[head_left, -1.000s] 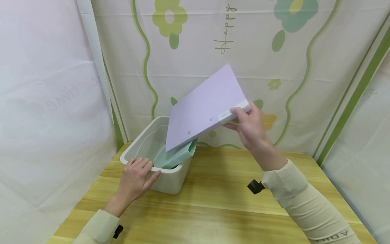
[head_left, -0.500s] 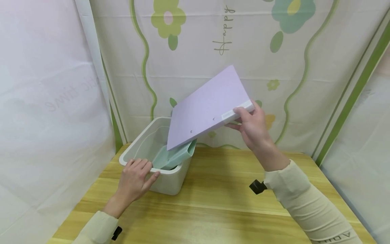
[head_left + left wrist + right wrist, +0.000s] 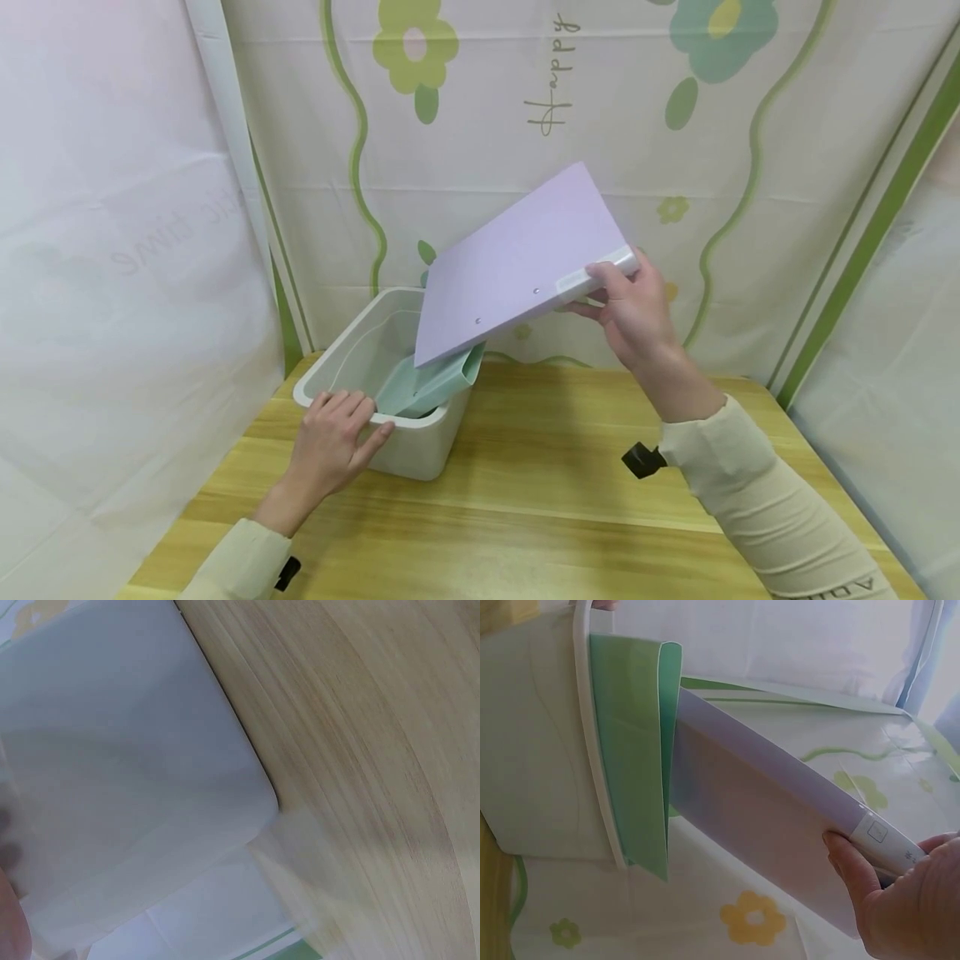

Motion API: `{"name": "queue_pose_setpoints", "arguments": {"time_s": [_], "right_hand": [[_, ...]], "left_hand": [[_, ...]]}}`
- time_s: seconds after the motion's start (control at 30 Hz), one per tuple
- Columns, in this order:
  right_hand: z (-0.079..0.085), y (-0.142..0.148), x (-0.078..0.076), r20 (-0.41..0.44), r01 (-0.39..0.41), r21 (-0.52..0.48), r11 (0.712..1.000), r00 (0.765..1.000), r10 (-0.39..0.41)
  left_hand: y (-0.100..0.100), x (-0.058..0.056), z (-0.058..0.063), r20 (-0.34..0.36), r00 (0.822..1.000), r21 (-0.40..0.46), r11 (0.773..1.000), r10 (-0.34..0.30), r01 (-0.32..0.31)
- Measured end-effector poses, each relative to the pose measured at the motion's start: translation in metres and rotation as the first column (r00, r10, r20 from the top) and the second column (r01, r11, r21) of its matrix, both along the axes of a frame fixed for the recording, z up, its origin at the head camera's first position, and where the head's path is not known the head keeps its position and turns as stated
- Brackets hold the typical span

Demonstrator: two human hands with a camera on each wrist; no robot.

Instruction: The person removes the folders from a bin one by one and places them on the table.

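A purple file folder is tilted over the right side of a white plastic bin. My right hand grips it by the spine end with the white label, thumb on top and fingers beneath. In the right wrist view the folder's far end overlaps a green folder that juts out of the bin. That green folder leans inside the bin, its spine over the rim. My left hand holds the bin's near rim, fingers over the edge and thumb outside. The left wrist view mostly shows the bin's wall.
The bin stands on a wooden table, towards its back left. A white cloth with printed flowers hangs behind the table, and pale cloth sheets hang at both sides.
My right hand has drawn the purple folder slightly to the right, away from the bin. The left hand, the bin and the green folder have stayed in place.
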State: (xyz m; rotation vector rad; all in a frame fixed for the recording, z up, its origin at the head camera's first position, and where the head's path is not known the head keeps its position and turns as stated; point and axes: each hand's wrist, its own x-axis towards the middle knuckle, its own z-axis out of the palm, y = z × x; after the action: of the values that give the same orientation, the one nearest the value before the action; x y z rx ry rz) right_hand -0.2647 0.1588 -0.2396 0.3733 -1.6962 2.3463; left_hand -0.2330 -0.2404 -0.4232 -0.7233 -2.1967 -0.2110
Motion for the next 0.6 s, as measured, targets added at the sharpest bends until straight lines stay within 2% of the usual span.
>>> {"name": "queue_pose_setpoints", "arguments": {"time_s": [0.33, 0.6], "right_hand": [[0.002, 0.008, 0.001, 0.014, 0.008, -0.012, 1.000, 1.000, -0.007], [0.003, 0.012, 0.001, -0.005, 0.018, -0.066, 0.998, 1.000, -0.019]], "left_hand": [[0.000, 0.001, 0.000, 0.001, 1.000, 0.003, 1.000, -0.001, 0.001], [0.000, -0.001, 0.000, -0.002, 1.000, 0.006, 1.000, -0.004, 0.004]]}}
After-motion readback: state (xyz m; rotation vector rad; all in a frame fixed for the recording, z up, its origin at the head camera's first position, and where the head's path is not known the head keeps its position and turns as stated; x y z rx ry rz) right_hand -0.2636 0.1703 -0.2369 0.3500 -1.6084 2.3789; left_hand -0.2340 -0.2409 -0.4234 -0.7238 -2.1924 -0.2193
